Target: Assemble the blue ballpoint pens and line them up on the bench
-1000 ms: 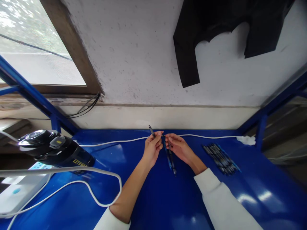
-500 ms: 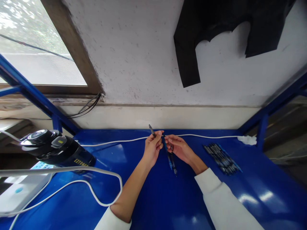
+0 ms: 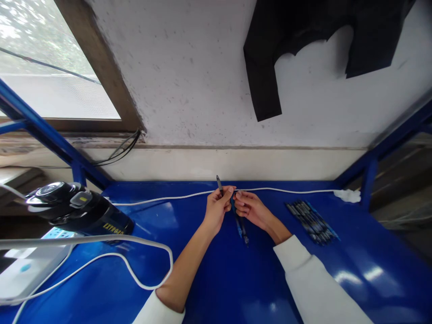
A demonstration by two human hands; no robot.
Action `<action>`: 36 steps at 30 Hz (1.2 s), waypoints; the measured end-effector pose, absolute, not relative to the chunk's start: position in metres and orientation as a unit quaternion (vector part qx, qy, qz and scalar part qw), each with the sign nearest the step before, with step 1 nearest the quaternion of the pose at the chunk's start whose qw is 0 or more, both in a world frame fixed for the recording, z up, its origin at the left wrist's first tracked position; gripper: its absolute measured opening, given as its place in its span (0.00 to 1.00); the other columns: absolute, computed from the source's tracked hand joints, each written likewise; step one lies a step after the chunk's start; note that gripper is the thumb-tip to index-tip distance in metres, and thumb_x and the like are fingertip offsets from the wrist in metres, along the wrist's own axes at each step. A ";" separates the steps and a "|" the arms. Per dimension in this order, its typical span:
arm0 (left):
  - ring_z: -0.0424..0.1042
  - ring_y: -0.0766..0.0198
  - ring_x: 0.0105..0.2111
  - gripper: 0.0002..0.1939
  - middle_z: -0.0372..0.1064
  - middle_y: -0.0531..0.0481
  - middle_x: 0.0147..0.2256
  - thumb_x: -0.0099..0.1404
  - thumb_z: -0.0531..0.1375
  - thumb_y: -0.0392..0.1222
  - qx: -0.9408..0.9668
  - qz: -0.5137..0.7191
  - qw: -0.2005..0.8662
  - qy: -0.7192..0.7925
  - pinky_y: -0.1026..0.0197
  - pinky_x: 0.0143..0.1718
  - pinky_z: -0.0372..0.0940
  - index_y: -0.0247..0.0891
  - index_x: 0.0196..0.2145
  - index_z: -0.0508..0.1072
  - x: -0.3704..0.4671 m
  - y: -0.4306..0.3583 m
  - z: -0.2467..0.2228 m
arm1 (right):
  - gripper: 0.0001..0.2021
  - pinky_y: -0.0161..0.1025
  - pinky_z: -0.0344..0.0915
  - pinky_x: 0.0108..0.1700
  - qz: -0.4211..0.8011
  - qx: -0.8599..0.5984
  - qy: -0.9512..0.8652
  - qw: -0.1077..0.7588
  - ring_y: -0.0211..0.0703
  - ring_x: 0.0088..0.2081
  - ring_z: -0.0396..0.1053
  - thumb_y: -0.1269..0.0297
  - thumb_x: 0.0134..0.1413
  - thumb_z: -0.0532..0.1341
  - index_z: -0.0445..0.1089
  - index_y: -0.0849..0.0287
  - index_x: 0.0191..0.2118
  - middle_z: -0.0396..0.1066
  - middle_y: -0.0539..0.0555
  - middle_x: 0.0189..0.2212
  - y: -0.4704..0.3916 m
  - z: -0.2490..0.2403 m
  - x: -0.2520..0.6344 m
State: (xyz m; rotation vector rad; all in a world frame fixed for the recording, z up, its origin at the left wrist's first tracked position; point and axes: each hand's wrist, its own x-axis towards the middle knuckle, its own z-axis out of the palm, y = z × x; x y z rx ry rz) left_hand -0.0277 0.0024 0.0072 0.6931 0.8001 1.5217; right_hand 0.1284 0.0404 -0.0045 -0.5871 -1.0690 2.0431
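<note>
My left hand (image 3: 218,209) is closed round a dark pen (image 3: 219,182), whose upper end sticks out above the fingers. Close against it, my right hand (image 3: 251,209) has its fingertips pinched together; whatever lies between them is too small or hidden to name. The fingertips of both hands nearly meet. Below them on the blue table, a blue pen (image 3: 238,226) and a black pen (image 3: 243,231) lie side by side, their upper parts partly covered by my right fingers. To the right lies a row of several black and blue pens (image 3: 312,222).
A black bottle (image 3: 97,216) stands tilted in view at the left, beside a white power strip (image 3: 30,270). A white cable (image 3: 114,237) loops over my left forearm; another white cord (image 3: 290,191) runs along the table's back edge to a white crumpled piece (image 3: 349,196).
My left hand has shifted slightly right with the pen, and the fingertips of both hands have come closer together. The pens on the table look unmoved.
</note>
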 end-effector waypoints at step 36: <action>0.52 0.71 0.21 0.22 0.57 0.57 0.21 0.59 0.75 0.57 0.437 0.581 0.510 0.460 0.63 0.23 0.46 0.32 0.37 0.86 -0.029 0.002 0.004 | 0.13 0.33 0.43 0.25 0.721 -0.290 -0.410 0.477 0.30 0.23 0.43 0.59 0.50 0.80 0.80 0.58 0.36 0.56 0.42 0.21 0.043 -0.003 0.129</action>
